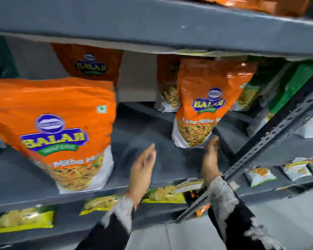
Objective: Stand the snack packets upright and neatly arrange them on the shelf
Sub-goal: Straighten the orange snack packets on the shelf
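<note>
A large orange snack packet stands upright at the front left of the grey shelf. A second orange packet stands upright to the right, deeper in. My right hand touches the bottom right corner of that packet with its fingertips. My left hand hovers over the bare shelf between the two packets, fingers apart and holding nothing. Two more orange packets stand at the back.
A slotted metal upright runs diagonally just right of my right hand. Green packets fill the neighbouring bay. Yellow packets lie on the lower shelf, small white packets lower right. The shelf above hangs close overhead.
</note>
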{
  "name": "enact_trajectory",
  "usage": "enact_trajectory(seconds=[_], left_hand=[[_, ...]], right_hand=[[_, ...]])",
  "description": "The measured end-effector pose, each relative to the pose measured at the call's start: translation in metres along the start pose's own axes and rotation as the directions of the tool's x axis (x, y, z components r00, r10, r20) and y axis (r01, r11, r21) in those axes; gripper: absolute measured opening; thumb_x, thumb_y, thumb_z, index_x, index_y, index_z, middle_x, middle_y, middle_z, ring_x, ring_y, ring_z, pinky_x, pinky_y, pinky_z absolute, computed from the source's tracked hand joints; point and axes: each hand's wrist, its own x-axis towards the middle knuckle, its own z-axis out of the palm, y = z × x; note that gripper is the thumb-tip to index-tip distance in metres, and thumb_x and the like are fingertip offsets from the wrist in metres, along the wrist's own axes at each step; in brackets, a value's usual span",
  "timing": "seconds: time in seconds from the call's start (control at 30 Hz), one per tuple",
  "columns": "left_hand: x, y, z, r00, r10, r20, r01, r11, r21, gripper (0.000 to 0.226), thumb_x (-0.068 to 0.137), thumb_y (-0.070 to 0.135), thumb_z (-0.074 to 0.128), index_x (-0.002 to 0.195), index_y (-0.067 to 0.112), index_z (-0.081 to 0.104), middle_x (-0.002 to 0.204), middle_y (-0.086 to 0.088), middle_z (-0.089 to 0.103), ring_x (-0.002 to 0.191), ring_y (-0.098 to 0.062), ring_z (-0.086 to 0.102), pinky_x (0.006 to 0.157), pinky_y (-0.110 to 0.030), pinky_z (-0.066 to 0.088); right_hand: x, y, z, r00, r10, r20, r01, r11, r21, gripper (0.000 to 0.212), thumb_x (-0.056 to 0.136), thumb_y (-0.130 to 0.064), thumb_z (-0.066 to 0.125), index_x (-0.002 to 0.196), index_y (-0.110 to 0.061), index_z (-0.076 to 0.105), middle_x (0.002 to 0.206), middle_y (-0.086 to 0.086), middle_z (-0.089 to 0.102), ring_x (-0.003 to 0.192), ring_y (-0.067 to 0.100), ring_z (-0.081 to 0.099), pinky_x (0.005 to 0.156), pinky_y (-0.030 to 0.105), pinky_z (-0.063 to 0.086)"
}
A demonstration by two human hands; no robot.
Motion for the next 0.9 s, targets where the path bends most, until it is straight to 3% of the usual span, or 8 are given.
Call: enact_trajectory(seconds=[0.1,0.23,0.37,0.53,0.67,0.73,0.83,0.9], left_hand=[[0.075,-0.005,0.056,0.988,-0.125,0.092,0.134,0.986,-0.102,0.056,0.087,0.055,0.038,0.137,0.029,0.033,0.148,0.005,0.033,0.138,-0.013,0.029,0.115,-0.035,0.022],[0.091,-0.016,0.083,0.982,-0.110,0.154,0.124,0.989,-0.086,0.056,0.079,0.056,0.044,0.117,0.018,0.057,0.130,-0.009,0.058,0.117,-0.016,0.053,0.104,-0.035,0.039],[0.045,-0.023,0.079,0.992,-0.091,0.092,0.096,0.993,-0.063,0.052,0.074,0.065,0.044,0.104,0.029,0.064,0.107,0.012,0.066,0.099,0.003,0.060,0.081,-0.008,0.045],[-0.003,-0.030,0.086,0.997,-0.073,0.029,0.077,0.988,-0.133,0.031,0.085,0.044,0.044,0.095,0.021,0.062,0.089,-0.001,0.072,0.069,0.013,0.058,0.064,-0.003,0.043],[-0.012,-0.023,0.088,0.997,-0.074,0.034,0.078,0.984,-0.157,0.026,0.083,0.043,0.044,0.091,0.026,0.062,0.095,0.013,0.066,0.080,0.013,0.061,0.069,-0.005,0.045],[-0.014,-0.015,0.086,0.994,-0.096,0.060,0.103,0.985,-0.135,0.032,0.083,0.047,0.042,0.102,0.028,0.060,0.103,0.012,0.065,0.087,0.013,0.060,0.070,-0.003,0.045],[-0.023,-0.008,0.076,0.992,-0.089,0.084,0.097,0.990,-0.098,0.058,0.082,0.045,0.044,0.132,0.015,0.043,0.132,0.002,0.053,0.115,-0.002,0.052,0.084,0.000,0.041],[-0.040,-0.004,0.056,0.998,-0.060,-0.014,0.059,0.996,-0.068,0.049,0.087,0.028,0.051,0.133,0.012,0.043,0.134,0.004,0.048,0.118,0.000,0.049,0.089,0.000,0.038]], right_hand=[[0.034,-0.004,0.000,0.993,0.104,0.063,-0.112,0.986,0.125,0.049,0.099,-0.038,0.016,0.140,-0.013,0.027,0.151,0.007,0.030,0.137,0.021,0.031,0.108,0.028,0.030],[0.038,-0.002,-0.009,0.984,0.149,0.096,-0.151,0.989,0.009,0.052,0.098,-0.042,0.018,0.139,-0.012,0.029,0.151,0.009,0.029,0.134,0.020,0.033,0.100,0.021,0.031],[0.000,0.003,-0.036,0.970,0.116,0.216,-0.120,0.993,0.007,0.053,0.095,-0.047,0.016,0.135,-0.020,0.038,0.140,-0.004,0.042,0.127,0.013,0.042,0.101,0.025,0.032],[-0.035,0.023,-0.070,0.951,0.095,0.293,-0.064,0.991,-0.115,0.075,0.081,-0.065,0.016,0.143,-0.024,0.022,0.155,0.004,0.021,0.142,0.021,0.022,0.117,0.049,0.019],[-0.042,0.015,-0.068,0.952,0.040,0.304,-0.002,0.992,-0.123,0.068,0.085,-0.056,0.015,0.139,-0.018,0.032,0.147,0.008,0.037,0.135,0.023,0.034,0.115,0.050,0.025],[-0.043,0.011,-0.067,0.962,0.029,0.270,0.002,0.994,-0.113,0.065,0.087,-0.052,0.014,0.136,-0.016,0.037,0.142,0.009,0.043,0.131,0.022,0.039,0.114,0.048,0.027],[-0.063,0.019,-0.066,0.998,-0.005,0.070,0.013,0.994,-0.107,0.053,0.096,-0.043,0.017,0.139,-0.015,0.033,0.149,0.008,0.035,0.137,0.020,0.031,0.116,0.039,0.022],[-0.099,0.027,-0.060,0.989,-0.145,-0.039,0.133,0.966,-0.220,0.047,0.098,-0.039,0.025,0.134,-0.013,0.038,0.142,0.011,0.041,0.130,0.018,0.037,0.108,0.025,0.028]])
